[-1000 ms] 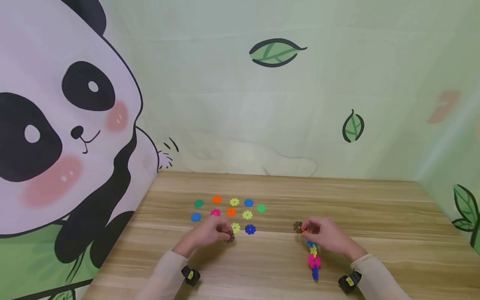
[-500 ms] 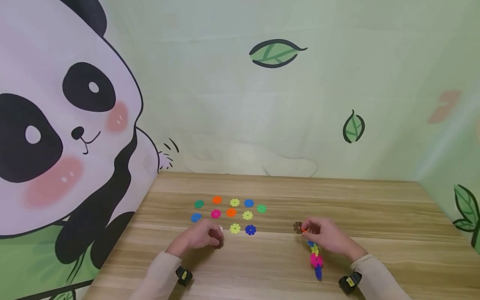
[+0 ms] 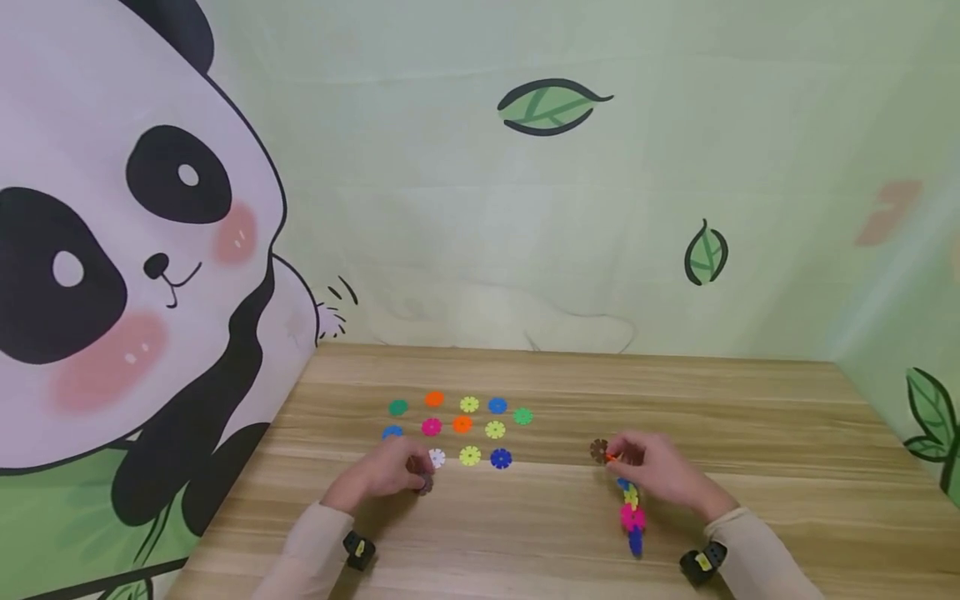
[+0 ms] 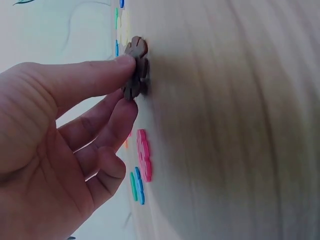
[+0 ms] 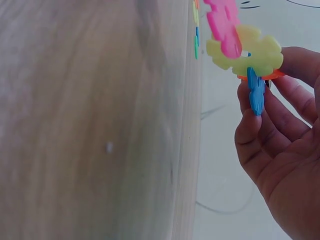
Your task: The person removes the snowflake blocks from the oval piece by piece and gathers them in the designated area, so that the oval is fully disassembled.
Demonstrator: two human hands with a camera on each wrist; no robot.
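A brown notched plastic disc (image 4: 136, 67) is pinched between the thumb and fingers of my left hand (image 3: 380, 471), close to the tabletop at the near left of the loose discs. My right hand (image 3: 660, 473) holds a chain of interlocked discs off the table. From its fingers hang a blue disc (image 5: 256, 92), a yellow disc (image 5: 270, 52), a pink disc (image 3: 633, 517) and a dark blue disc (image 3: 636, 542). An orange disc (image 5: 276, 74) is partly hidden by those fingers. A brown disc (image 3: 598, 451) sticks out at the chain's other end.
Loose notched discs lie flat in rough rows on the wooden table (image 3: 525, 533), among them a white one (image 3: 437, 458), a yellow one (image 3: 470, 456) and a dark blue one (image 3: 501, 458). A printed cloth wall (image 3: 450, 208) stands behind the table.
My left hand has shifted left with the brown disc, uncovering the pink and white discs and partly covering a blue one. The right hand stays nearly still; its chain has swung slightly right.
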